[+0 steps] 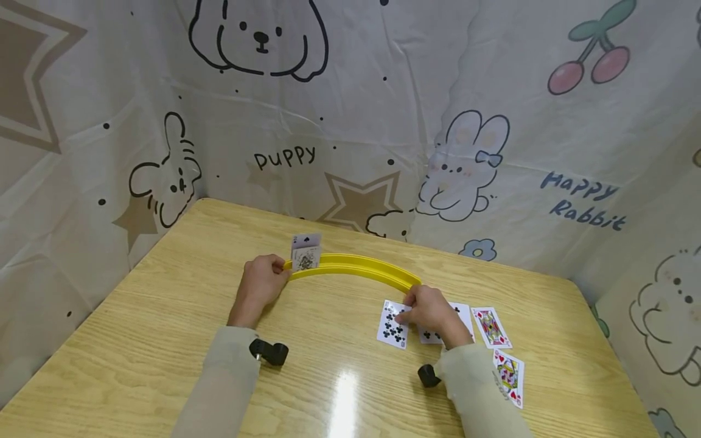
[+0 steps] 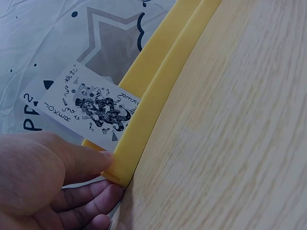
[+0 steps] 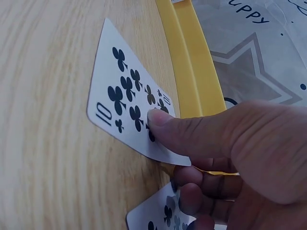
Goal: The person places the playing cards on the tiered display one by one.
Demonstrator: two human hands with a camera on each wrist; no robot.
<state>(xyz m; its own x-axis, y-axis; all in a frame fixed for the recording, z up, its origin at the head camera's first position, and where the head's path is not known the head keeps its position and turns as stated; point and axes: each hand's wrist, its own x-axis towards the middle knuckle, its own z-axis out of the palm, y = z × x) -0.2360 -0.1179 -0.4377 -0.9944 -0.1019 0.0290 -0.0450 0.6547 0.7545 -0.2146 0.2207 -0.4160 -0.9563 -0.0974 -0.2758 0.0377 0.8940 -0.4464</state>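
Note:
A curved yellow card holder (image 1: 364, 266) lies across the table, and my left hand (image 1: 261, 283) pinches its left end between thumb and fingers. In its groove by that hand stand a joker (image 2: 91, 108) and, behind it, a two of spades (image 1: 306, 239). My right hand (image 1: 432, 311) is at the holder's right end. Its thumb presses on the face of a ten of clubs (image 3: 120, 91), with the fingers curled at the card's edge; the card is tilted up from the table. Another clubs card (image 3: 156, 213) lies under this hand, partly hidden.
Right of the right hand lie a face card of diamonds (image 1: 491, 328) and a queen of hearts (image 1: 510, 371), the latter partly covered by the sleeve. A printed cloth (image 1: 350, 121) hangs behind the wooden table (image 1: 164, 328). Black camera mounts sit at both wrists.

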